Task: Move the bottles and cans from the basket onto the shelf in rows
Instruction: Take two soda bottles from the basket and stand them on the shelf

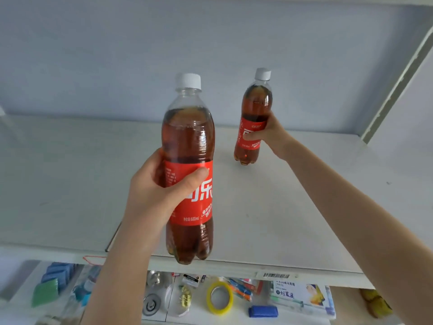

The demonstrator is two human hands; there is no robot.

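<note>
The red label of the near clear plastic cola bottle [189,165] reads "乐" and "600ml". Below that bottle, a white-and-blue cardboard box [298,293] shows handwritten "刘".

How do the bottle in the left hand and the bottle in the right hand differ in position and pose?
The left-hand bottle is near the camera, at the shelf's front edge; the right-hand bottle is farther back, over the shelf. The left hand grips its bottle at the label with the base in the air; the right hand holds its bottle with the base at or just above the shelf surface. Both have white caps, red labels and brown drink.
</note>
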